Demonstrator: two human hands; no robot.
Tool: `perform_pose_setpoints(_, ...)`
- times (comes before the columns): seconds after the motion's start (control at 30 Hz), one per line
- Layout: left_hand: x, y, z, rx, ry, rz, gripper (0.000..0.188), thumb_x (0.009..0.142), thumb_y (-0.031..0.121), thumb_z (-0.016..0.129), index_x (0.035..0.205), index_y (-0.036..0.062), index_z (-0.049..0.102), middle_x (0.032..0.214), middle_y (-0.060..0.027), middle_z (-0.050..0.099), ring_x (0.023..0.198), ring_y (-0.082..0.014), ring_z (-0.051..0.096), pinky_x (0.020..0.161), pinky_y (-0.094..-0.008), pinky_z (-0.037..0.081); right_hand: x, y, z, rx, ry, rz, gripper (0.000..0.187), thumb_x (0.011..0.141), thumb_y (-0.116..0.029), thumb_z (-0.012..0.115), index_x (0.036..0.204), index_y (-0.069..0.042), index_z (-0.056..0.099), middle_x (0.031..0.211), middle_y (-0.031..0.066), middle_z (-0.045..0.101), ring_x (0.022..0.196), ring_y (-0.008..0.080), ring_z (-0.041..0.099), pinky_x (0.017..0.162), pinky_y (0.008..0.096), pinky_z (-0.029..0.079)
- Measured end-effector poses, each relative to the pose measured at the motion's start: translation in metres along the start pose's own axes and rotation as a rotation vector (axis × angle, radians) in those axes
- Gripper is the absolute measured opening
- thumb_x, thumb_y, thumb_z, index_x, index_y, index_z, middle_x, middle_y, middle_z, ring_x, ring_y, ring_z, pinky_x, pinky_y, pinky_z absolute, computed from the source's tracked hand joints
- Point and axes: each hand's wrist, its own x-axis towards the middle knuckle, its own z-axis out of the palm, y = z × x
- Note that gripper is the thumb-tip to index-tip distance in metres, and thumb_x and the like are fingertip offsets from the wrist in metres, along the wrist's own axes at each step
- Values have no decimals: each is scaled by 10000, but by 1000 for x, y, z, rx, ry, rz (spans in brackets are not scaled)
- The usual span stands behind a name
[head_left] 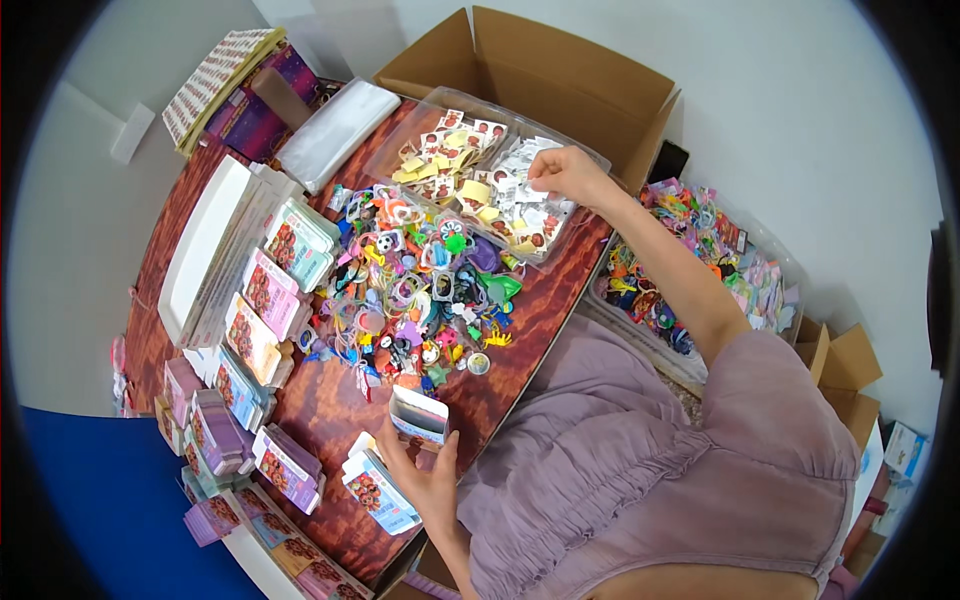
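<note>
My left hand is closed around a small card box, whose open top faces up. Fingertips pressed together, my right hand dips into the white paper slips in a clear plastic tray; what lies between the fingertips is too small to make out. In the tray's other part are cut stickers with yellow and white backing. Between the hands spreads a pile of colourful small trinkets, such as rings, hair ties and charms. Beside my left hand lies a flat blue-and-white box.
Stacks of flat printed boxes line the table's left side, by a white carton. Clear plastic bags and a purple box stand farther back. A large cardboard box is beyond the tray; a trinket-filled bin sits at right.
</note>
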Motion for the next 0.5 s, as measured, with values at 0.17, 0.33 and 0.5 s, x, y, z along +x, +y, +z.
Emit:
perform_pose_setpoints(0.17,-1,-2,2,-44,17,-20,774,673,17,810,1362,10,457,1219,-103,500,1079,-224,529,868,-336,476,-9,-24,1,-103,-10,103,64,849,-63,679,821,-39,627,737,-5,620,677,39,561,580,209,442)
perform_pose_setpoints(0.33,-2,6,-2,-54,-3,-38,781,678,26,811,1371,12,450,1238,-101,494,1081,-224,531,876,-337,476,-1,-14,-11,-254,38,-166,66,825,-57,683,847,-43,623,761,-6,620,729,56,562,664,228,451)
perform_pose_setpoints(0.5,-4,4,-3,11,8,7,783,685,22,804,1381,25,445,1254,-101,487,1085,-221,533,880,-342,483,12,-27,23,-19,-138,-164,147,798,-39,681,941,-39,650,743,-28,596,698,58,530,646,257,438)
